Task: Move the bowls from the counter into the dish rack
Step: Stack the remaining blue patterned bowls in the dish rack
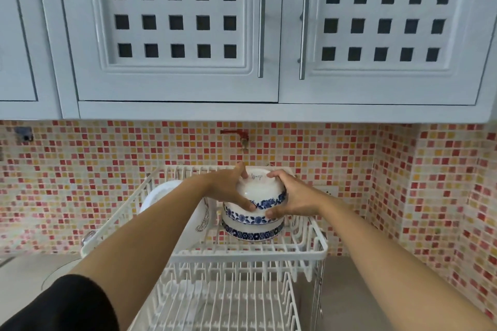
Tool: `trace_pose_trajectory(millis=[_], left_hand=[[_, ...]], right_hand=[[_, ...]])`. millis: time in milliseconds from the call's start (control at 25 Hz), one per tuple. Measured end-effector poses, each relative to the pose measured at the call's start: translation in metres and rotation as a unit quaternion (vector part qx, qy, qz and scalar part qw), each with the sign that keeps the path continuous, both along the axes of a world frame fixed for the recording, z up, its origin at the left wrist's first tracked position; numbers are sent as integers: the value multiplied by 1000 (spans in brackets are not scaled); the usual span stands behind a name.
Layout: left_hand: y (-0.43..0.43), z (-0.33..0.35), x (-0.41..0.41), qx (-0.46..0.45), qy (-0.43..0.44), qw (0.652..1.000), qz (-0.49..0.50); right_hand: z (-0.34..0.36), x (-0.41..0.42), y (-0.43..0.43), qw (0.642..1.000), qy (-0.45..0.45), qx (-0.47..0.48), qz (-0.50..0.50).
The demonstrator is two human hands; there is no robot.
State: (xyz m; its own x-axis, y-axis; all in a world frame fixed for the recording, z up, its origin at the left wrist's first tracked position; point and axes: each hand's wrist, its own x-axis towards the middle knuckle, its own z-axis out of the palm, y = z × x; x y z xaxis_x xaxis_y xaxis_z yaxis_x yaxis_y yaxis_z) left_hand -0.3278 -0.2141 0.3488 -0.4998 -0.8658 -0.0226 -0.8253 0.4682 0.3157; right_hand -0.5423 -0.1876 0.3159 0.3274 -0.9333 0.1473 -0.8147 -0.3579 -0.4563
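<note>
Bowl (259,192) between both hands, base hidden

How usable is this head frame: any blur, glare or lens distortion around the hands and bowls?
Head view: even, soft light with no hard shadows; a small glare spot on the top bowl, held upside down by the left hand and right hand; slight softness on both hands and the stacked bowls; wide-angle bending tilts the cabinet doors and stretches the dish rack.

Blue-flowered white bowls (252,219), white rack (250,254)
</note>
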Motion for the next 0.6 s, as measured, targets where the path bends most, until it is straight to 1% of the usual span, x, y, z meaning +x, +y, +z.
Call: trace_pose_trajectory(millis=[280, 600], left_hand=[[-13, -8, -9, 22, -81, 996, 27], [-9, -6, -9, 29, -114, 992, 55]], right_hand=[[-9, 1, -12, 995, 95, 14, -17], [-7, 6, -14, 997, 79, 26, -6]])
